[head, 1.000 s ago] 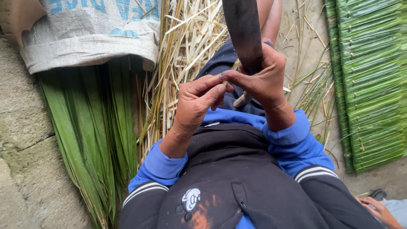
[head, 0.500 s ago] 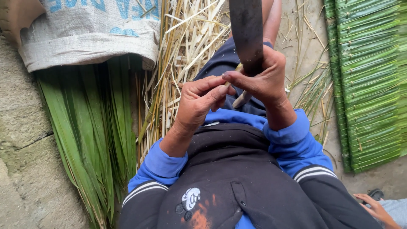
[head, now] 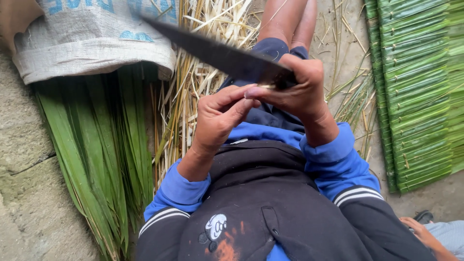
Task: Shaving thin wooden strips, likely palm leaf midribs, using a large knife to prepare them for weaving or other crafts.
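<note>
Over the lap, between green leaves and dry straw: knife work.
Right hand (head: pixel 295 89) clenched on long dark flat-bladed knife (head: pixel 217 53), blade angled up-left; left hand (head: pixel 220 118) pinching thin pale sliver (head: pixel 267 86) against blade base; long green leaf bundle (head: pixel 96 150) lying left.

The long dark knife blade (head: pixel 217 55) has swung round: a second ago it stood nearly upright, its end running off the top edge, and now it slants across toward the upper left, its tip over the dry straw (head: pixel 203 29) beside the woven sack (head: pixel 92 43). The right hand (head: pixel 295 87) has turned with it, knuckles now higher. The left hand (head: pixel 217 121) has loosened slightly, fingertips touching the right thumb.
</note>
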